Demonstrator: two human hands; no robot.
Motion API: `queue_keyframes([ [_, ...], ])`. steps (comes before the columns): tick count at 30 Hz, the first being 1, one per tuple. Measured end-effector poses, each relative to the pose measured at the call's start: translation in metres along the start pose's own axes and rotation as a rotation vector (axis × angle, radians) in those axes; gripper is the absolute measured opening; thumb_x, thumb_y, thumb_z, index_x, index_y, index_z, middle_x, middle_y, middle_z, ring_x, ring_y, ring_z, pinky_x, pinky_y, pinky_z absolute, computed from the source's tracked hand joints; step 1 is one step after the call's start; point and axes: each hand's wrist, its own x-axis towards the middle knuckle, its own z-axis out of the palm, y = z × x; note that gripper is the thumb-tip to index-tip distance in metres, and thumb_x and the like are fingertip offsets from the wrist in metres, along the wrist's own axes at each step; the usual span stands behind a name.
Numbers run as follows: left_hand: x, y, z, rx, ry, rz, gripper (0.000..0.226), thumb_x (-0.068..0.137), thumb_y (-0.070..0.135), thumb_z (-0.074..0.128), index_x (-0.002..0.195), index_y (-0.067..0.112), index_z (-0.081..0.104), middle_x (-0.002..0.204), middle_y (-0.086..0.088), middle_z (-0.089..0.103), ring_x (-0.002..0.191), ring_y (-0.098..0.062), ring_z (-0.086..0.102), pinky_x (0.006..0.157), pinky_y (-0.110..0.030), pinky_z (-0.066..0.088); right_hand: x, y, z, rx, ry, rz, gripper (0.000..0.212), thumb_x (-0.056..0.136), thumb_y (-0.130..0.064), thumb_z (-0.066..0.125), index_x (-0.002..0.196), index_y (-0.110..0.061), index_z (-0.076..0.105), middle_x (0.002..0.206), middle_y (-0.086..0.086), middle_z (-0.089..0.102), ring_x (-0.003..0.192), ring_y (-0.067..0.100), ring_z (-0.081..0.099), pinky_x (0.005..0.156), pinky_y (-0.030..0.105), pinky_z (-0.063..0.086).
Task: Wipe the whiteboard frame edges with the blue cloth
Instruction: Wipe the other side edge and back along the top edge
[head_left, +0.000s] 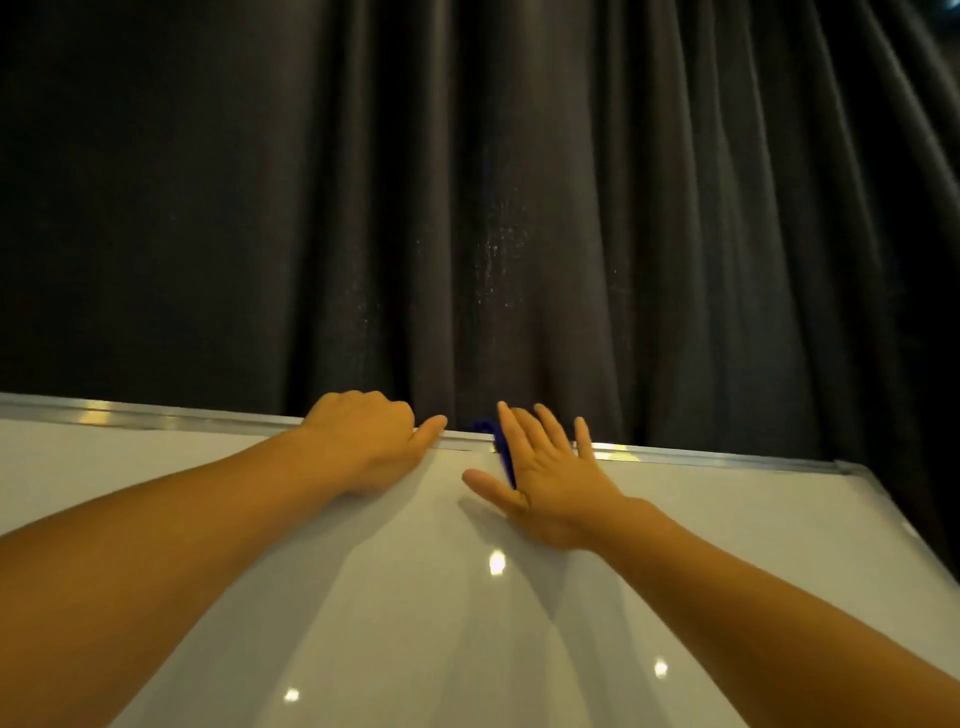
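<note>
While you wipe: hazards follow.
Right hand (545, 488): flat and spread, blue cloth (500, 447) pinned beneath; it may slip off the frame (701, 457).
Left hand (371, 441): curled over frame; keep bracing.

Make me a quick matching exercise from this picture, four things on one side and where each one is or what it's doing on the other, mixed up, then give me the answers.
Things:
1. left hand
2. right hand
3. blue cloth
4. curtain

Places or states:
A. hangs dark behind the whiteboard
B. curled over the board's top frame edge
C. pressed under flat, spread fingers at the frame
D. lies open on the cloth, fingers pointing up

Pairs: 1-B, 2-D, 3-C, 4-A
</note>
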Motion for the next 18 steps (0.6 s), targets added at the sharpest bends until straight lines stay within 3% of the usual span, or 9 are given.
queue_keyframes([
  [3,-0.008,0.001,-0.007,0.018,-0.034,-0.034,0.062,0.093,0.064,0.017,0.083,0.021,0.059,0.076,0.001,0.057,0.072,-0.017,0.054,0.073,-0.036,0.042,0.000,0.020,-0.004,0.000,-0.047,0.144,0.112,0.063,-0.091,-0.004,0.154,-0.027,-0.009,0.165,-0.003,-0.002,0.150,0.023,-0.011,0.116,0.058,-0.014],
  [5,-0.024,0.013,0.002,0.078,0.063,-0.059,0.066,0.091,0.067,0.019,0.116,0.018,0.056,0.109,-0.007,0.061,0.103,-0.026,0.055,0.091,-0.042,0.040,-0.002,0.010,0.001,0.026,-0.027,0.164,0.117,0.059,-0.095,-0.007,0.154,-0.028,-0.008,0.165,-0.003,-0.002,0.150,0.025,-0.013,0.112,0.054,-0.019],
  [6,-0.035,0.022,0.010,0.098,0.114,-0.055,0.072,0.089,0.069,0.019,0.132,0.018,0.046,0.131,-0.011,0.054,0.122,-0.033,0.046,0.102,-0.045,0.035,-0.001,0.002,0.007,0.041,-0.005,0.133,0.119,0.056,-0.098,-0.009,0.154,-0.030,-0.009,0.165,-0.004,-0.002,0.150,0.025,-0.014,0.110,0.050,-0.021],
  [8,-0.060,0.034,0.023,0.081,0.140,-0.016,0.088,0.082,0.074,0.007,0.152,0.021,0.010,0.159,-0.013,0.018,0.145,-0.039,0.013,0.117,-0.051,0.011,0.000,-0.010,0.015,0.049,0.039,0.031,0.113,0.058,-0.099,-0.008,0.152,-0.036,-0.011,0.165,-0.008,0.000,0.149,0.021,-0.015,0.107,0.045,-0.024],
  [10,-0.074,0.031,0.032,-0.003,0.142,-0.015,0.094,0.071,0.077,-0.006,0.145,0.022,-0.023,0.160,-0.010,-0.015,0.146,-0.036,-0.015,0.116,-0.050,-0.008,-0.005,-0.001,0.013,0.041,0.049,-0.011,0.104,0.064,-0.097,-0.006,0.151,-0.040,-0.010,0.164,-0.010,0.002,0.150,0.019,-0.011,0.108,0.045,-0.022],
  [12,-0.080,0.020,0.037,-0.035,0.146,-0.034,0.092,0.063,0.082,-0.014,0.130,0.025,-0.040,0.153,-0.006,-0.035,0.142,-0.034,-0.027,0.113,-0.050,-0.013,-0.013,0.025,0.006,0.023,0.040,0.055,0.099,0.070,-0.092,-0.004,0.152,-0.037,-0.009,0.165,-0.009,0.003,0.150,0.019,-0.009,0.112,0.050,-0.019],
  [15,-0.088,0.008,0.041,-0.012,0.066,-0.033,0.091,0.056,0.087,-0.019,0.121,0.030,-0.049,0.141,-0.004,-0.050,0.136,-0.033,-0.038,0.115,-0.055,-0.013,-0.022,0.051,0.007,0.042,0.020,0.219,0.100,0.071,-0.089,-0.003,0.153,-0.033,-0.014,0.165,-0.006,-0.004,0.149,0.022,-0.017,0.115,0.055,-0.017],
  [18,-0.092,0.012,0.040,-0.013,0.015,-0.061,0.093,0.056,0.089,-0.016,0.122,0.033,-0.048,0.142,-0.003,-0.051,0.134,-0.033,-0.042,0.115,-0.056,-0.013,-0.020,0.014,0.023,0.061,0.084,0.100,0.092,0.065,-0.096,-0.007,0.142,-0.048,-0.027,0.165,-0.007,-0.008,0.145,0.021,-0.028,0.108,0.046,-0.030],
])
